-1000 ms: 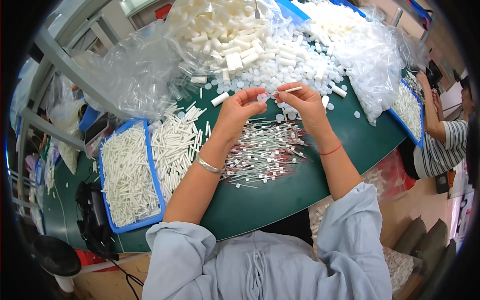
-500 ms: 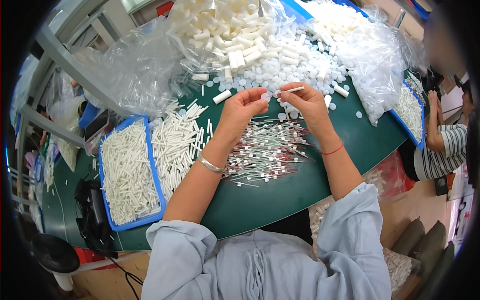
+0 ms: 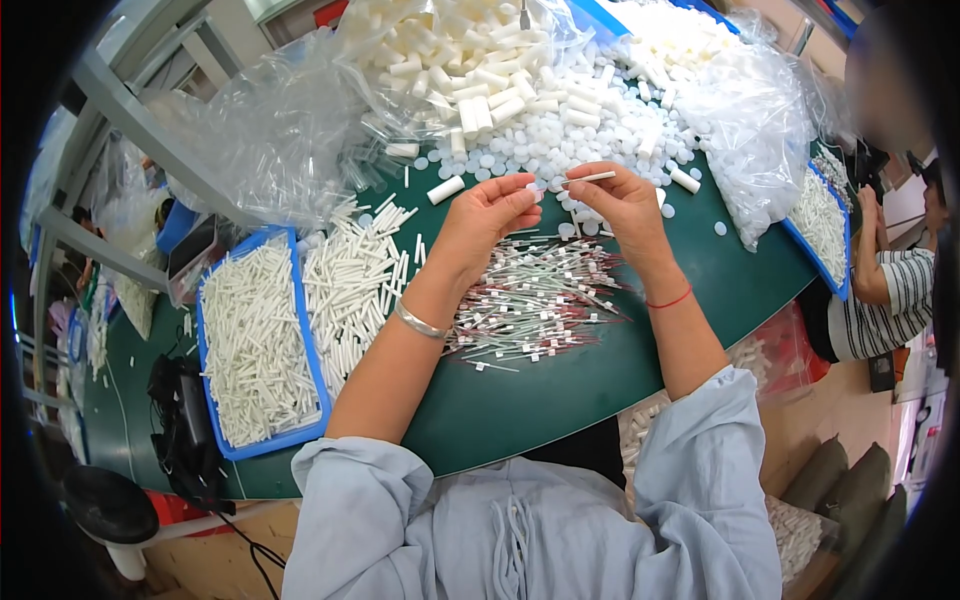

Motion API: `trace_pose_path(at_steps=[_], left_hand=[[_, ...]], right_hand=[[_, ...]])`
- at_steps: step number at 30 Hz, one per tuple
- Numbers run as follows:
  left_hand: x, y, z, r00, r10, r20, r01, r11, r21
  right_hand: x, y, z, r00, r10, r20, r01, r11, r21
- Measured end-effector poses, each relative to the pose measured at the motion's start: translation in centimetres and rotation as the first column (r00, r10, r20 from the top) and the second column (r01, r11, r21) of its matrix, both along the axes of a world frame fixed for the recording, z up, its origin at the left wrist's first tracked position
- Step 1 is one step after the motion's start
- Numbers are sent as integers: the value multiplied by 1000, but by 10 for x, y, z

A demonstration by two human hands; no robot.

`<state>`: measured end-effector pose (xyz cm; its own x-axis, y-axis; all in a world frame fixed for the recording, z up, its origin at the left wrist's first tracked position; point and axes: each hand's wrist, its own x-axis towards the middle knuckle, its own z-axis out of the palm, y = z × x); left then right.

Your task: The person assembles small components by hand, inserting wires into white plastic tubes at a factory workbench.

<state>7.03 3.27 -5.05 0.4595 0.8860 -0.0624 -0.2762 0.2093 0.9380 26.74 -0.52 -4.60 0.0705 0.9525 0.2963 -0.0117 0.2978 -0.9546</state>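
My left hand (image 3: 497, 207) pinches a small translucent round cap (image 3: 537, 187) between thumb and fingertips. Facing it, my right hand (image 3: 620, 205) grips a thin white stick (image 3: 592, 178), whose inner end points toward the cap. Whether stick and cap touch is too small to tell. Both hands hover over the green table. Beneath them lies a heap of thin sticks with red ends and small white tags (image 3: 540, 300). Just beyond my fingers spreads a pile of loose translucent caps (image 3: 560, 140). One thick white cylinder (image 3: 445, 190) rests beside my left hand.
A blue tray (image 3: 322, 385) of short white sticks stands at left, with loose white sticks (image 3: 350, 280) alongside. Clear plastic bags (image 3: 270, 130) and many white cylinders (image 3: 440, 60) crowd the back. At right, another blue tray (image 3: 846, 270) sits near a person in a striped shirt (image 3: 880, 310).
My right hand has shifted very slightly right with the white stick. The cap in my left hand has turned a little. Otherwise the scene looks the same.
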Motion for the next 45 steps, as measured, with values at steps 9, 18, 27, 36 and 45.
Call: trace_pose_path(at_steps=[9, 18, 27, 36, 45], left_hand=[[3, -2, 1, 994, -48, 98, 58, 992, -108], [5, -3, -4, 993, -51, 105, 66, 986, -150], [12, -14, -11, 980, 161, 115, -162, 987, -3], [22, -24, 2, 958, 286, 6, -282, 940, 195], [-40, 51, -10, 343, 843, -414, 209, 361, 909]], right_hand=[[-4, 0, -5, 997, 33, 74, -31, 999, -30], [-9, -3, -4, 996, 77, 52, -73, 995, -71], [-20, -2, -9, 993, 43, -114, -63, 981, -181], [-21, -1, -10, 984, 20, -176, -53, 982, -182], [-10, 4, -2, 958, 57, -282, -116, 973, -197]])
